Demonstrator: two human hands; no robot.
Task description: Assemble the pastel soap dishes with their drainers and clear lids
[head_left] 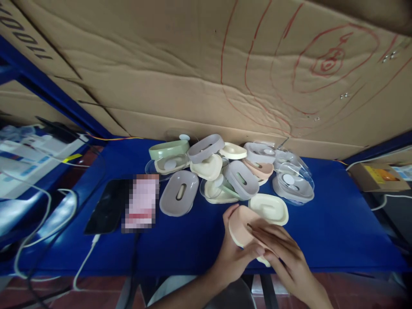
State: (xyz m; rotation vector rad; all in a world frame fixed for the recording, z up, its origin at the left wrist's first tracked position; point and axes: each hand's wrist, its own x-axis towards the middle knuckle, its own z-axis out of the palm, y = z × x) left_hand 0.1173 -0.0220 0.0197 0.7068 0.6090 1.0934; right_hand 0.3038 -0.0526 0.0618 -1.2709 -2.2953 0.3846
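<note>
Over the front of the table I hold a peach soap dish (242,221) tilted, its slotted face up and a cream part along its lower edge. My left hand (236,253) grips it from the left side and underneath, thumb toward its near edge. My right hand (285,251) is closed over its right end, covering part of the slot. Just behind my hands lies a cream soap dish tray (268,208). A lilac soap dish (243,179) leans in the pile beyond. Another lilac soap dish (179,193) rests apart on the left.
Several more dishes, including a green one (169,149), and clear round-cornered pieces (294,182) with white discs lie on the blue table (337,231). Two phones (107,206) and cables (93,249) are at left. A cardboard wall (161,64) stands behind; a small box (376,178) sits right.
</note>
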